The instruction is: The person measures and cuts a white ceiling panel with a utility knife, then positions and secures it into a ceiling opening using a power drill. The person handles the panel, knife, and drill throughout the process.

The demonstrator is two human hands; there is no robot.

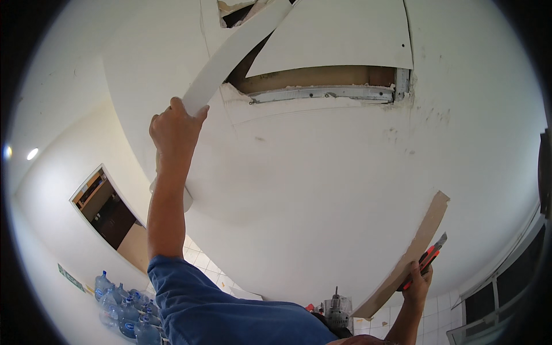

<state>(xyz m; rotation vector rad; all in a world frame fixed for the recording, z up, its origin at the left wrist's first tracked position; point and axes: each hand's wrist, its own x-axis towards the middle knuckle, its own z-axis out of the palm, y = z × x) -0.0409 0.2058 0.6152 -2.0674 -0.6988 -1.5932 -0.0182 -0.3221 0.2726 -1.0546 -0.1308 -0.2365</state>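
Observation:
My left hand [177,129] is raised toward the ceiling, its fingers wrapped round the lower end of a long white plasterboard strip [230,56]. The strip slants up to the right, across the edge of a ceiling opening [316,79]. At lower right, my right hand [418,283] grips a red and black utility knife [426,261] with its blade pointing upward. A long brown strip [411,253], like the paper-faced back of plasterboard, is held in that same hand, behind the knife.
A metal channel [322,93] with ragged board edges borders the opening. A white panel [339,37] sits beyond it, and a smaller broken hole [233,14] shows at the top. Several blue water bottles [127,316] stand at lower left, near a doorway [109,213]. Windows [500,299] line the lower right.

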